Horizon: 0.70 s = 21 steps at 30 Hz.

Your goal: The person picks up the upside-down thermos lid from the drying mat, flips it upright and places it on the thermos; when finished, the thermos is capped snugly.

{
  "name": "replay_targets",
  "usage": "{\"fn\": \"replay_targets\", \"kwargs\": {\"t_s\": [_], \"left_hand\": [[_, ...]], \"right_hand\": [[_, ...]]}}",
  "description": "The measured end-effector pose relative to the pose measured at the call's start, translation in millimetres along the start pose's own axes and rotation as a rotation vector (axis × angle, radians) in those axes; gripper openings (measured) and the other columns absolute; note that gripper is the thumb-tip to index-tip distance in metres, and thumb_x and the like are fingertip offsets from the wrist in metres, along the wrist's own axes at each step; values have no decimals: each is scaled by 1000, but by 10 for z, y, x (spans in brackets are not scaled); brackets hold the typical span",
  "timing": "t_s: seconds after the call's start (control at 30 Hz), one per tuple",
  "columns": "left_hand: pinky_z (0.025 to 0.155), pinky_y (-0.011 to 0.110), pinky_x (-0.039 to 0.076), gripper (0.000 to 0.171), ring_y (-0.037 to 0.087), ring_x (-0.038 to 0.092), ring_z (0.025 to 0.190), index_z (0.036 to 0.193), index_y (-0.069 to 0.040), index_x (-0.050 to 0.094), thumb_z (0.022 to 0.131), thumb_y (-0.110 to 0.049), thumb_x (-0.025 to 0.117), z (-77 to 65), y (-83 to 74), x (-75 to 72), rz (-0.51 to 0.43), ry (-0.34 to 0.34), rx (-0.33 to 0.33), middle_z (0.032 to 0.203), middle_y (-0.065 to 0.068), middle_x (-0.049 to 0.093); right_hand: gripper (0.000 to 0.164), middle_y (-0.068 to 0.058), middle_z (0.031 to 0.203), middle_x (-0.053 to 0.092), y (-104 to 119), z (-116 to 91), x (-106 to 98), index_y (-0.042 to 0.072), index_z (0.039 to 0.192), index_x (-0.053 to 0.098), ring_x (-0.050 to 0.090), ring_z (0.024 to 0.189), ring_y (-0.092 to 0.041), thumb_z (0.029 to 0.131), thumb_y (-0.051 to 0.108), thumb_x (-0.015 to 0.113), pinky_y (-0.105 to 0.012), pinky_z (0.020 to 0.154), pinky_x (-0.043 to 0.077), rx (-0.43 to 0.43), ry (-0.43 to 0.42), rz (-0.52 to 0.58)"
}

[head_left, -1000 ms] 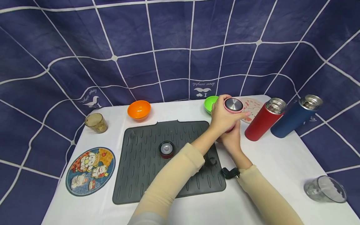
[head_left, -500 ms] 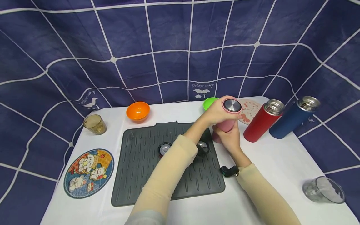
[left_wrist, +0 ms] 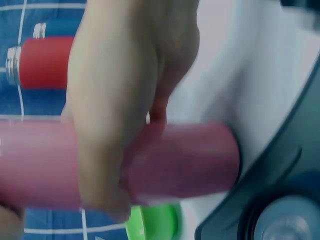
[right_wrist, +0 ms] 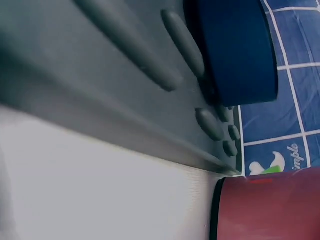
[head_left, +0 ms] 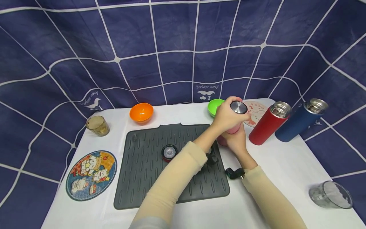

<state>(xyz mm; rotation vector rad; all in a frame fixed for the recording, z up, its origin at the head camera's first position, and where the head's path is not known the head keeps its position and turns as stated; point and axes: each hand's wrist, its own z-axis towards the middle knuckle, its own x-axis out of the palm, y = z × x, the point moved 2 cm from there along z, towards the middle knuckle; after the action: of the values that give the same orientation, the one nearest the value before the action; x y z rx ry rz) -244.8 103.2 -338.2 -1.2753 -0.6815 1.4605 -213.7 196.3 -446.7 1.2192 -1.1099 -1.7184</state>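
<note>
A pink thermos bottle (head_left: 234, 129) stands on the white cloth beside the grey mat's right edge. My left hand (head_left: 225, 116) grips its top, fingers and thumb around the silver-topped lid (head_left: 238, 107). Lower down, my right hand (head_left: 236, 142) is wrapped round the bottle's body. The left wrist view shows the right hand (left_wrist: 117, 105) closed about the pink thermos (left_wrist: 195, 160). In the right wrist view only the bottle's lower part (right_wrist: 270, 210) appears, its dark base against the cloth.
On the grey mat (head_left: 143, 178) lie a red-rimmed lid (head_left: 169, 153) and a blue lid (right_wrist: 237, 55). Lidless red (head_left: 266, 125) and blue (head_left: 297, 122) thermoses stand at right. Around are orange (head_left: 141, 113) and green (head_left: 213, 107) bowls, glasses (head_left: 328, 194), and a round patterned placemat (head_left: 91, 175).
My left hand has twisted at the bottle's top, swinging left and then back right. The right hand keeps its hold on the body, and the bottle stays in about the same place.
</note>
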Motion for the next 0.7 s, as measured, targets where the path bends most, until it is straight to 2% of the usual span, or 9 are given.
{"fn": "replay_targets", "kwargs": {"t_s": [0.27, 0.33, 0.4, 0.47, 0.5, 0.6, 0.7], "left_hand": [[77, 19, 50, 50, 8, 59, 92, 112, -19, 61, 67, -24, 84, 174, 65, -142, -93, 306, 44, 102, -4, 64], [78, 20, 50, 49, 9, 59, 95, 111, -19, 61, 68, -21, 83, 201, 78, -177, -104, 358, 43, 104, -3, 64], [79, 19, 50, 50, 9, 58, 97, 112, -20, 61, 67, -20, 83, 196, 84, -183, -102, 369, 40, 106, -3, 63], [81, 18, 49, 55, 7, 57, 98, 115, -20, 58, 66, -21, 85, 155, 88, -156, -120, 329, 27, 110, -4, 61], [81, 17, 49, 58, 7, 57, 98, 116, -20, 56, 66, -23, 85, 121, 85, -135, -128, 286, 17, 112, -4, 60], [80, 15, 49, 71, 4, 58, 95, 122, -21, 50, 63, -31, 87, 4, 67, -50, -121, 113, -1, 114, -7, 58], [76, 15, 48, 75, 4, 59, 93, 124, -23, 49, 62, -38, 87, -86, 30, 22, -48, -43, -8, 109, -9, 61]], "right_hand": [[73, -5, 122, 55, 8, 35, 13, 17, 132, 40, 53, 107, -17, 72, 25, 81, -35, 92, 42, 25, 95, 12], [73, -4, 122, 55, 12, 31, 27, 18, 132, 40, 53, 106, -17, 72, 26, 81, -35, 91, 43, 38, 120, 17], [74, -4, 124, 54, 14, 21, 34, 19, 133, 38, 52, 108, -17, 73, 25, 80, -35, 92, 42, 45, 142, 35], [75, -3, 126, 53, 8, 7, 33, 20, 134, 37, 52, 110, -17, 74, 23, 80, -34, 94, 41, 51, 147, 59], [76, -4, 126, 53, 6, 1, 33, 20, 135, 36, 52, 112, -17, 74, 22, 80, -34, 95, 41, 48, 146, 70], [75, -5, 127, 55, -7, -8, 24, 18, 137, 36, 53, 114, -17, 75, 18, 79, -30, 97, 40, 27, 117, 87], [75, -8, 125, 57, -11, -7, 7, 14, 137, 36, 54, 114, -18, 75, 15, 78, -26, 96, 41, 3, 70, 53]]}}
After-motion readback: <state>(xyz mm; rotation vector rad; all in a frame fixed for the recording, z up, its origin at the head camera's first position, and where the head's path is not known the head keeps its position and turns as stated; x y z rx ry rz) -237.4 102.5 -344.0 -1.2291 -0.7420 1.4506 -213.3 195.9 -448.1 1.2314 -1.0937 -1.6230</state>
